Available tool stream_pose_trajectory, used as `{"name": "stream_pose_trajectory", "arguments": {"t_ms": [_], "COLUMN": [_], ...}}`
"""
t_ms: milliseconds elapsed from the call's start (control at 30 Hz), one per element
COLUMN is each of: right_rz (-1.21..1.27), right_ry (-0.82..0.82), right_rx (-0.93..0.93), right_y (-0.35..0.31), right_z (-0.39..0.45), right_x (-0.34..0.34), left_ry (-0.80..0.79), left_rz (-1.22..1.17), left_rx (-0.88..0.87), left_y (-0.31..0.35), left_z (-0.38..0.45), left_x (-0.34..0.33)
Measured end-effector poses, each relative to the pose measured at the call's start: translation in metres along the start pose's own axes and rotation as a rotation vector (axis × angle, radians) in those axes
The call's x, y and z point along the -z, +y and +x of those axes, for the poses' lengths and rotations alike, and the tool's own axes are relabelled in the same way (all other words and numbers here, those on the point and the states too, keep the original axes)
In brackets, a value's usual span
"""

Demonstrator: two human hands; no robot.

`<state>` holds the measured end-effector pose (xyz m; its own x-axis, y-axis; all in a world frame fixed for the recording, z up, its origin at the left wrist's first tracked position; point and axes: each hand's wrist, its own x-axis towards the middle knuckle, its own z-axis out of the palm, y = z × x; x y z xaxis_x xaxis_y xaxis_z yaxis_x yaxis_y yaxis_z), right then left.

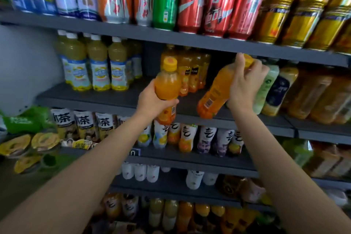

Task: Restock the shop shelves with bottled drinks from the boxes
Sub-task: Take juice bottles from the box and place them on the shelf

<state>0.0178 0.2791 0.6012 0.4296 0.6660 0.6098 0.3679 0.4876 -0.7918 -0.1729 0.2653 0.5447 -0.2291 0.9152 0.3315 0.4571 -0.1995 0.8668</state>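
both hands (pixel 154 100) grip plastic bottles (pixel 167 83)

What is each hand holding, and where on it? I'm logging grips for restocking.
The left hand grips an upright orange drink bottle around its lower body. The right hand holds a tilted orange bottle by its neck and cap.

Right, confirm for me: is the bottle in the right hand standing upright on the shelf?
No, the right hand grips the orange bottle near its cap, tilted, its base just above the shelf.

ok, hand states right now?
Left hand: gripping an upright orange juice bottle.
Right hand: gripping the neck of a tilted orange juice bottle.
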Motion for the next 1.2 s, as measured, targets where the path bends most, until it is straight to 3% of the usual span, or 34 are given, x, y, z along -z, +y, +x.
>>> {"name": "stream_pose_trajectory", "arguments": {"t_ms": [200,400,567,800,1000,1200], "right_rz": [-0.060,-0.065,-0.152,-0.116,-0.138,-0.321], "right_ry": [-0.078,-0.622,-0.527,-0.255,-0.297,-0.521], "right_rx": [0.038,-0.084,-0.199,-0.109,-0.113,-0.179], "right_y": [0.048,0.108,0.135,0.141,0.142,0.172], "right_z": [0.041,0.054,0.065,0.053,0.054,0.048], "right_x": [-0.033,-0.065,-0.087,-0.107,-0.111,-0.092], "left_ry": [0.004,-0.043,-0.117,-0.287,-0.208,0.010], "left_rz": [-0.019,0.030,0.101,0.222,0.299,0.416], "left_rx": [0.043,0.048,0.015,0.080,0.092,-0.028], "left_y": [-0.001,-0.007,-0.013,-0.011,-0.012,-0.008], "left_z": [0.050,0.084,0.088,0.094,0.101,0.107], "left_x": [-0.033,-0.047,-0.048,-0.039,-0.055,-0.098]}}
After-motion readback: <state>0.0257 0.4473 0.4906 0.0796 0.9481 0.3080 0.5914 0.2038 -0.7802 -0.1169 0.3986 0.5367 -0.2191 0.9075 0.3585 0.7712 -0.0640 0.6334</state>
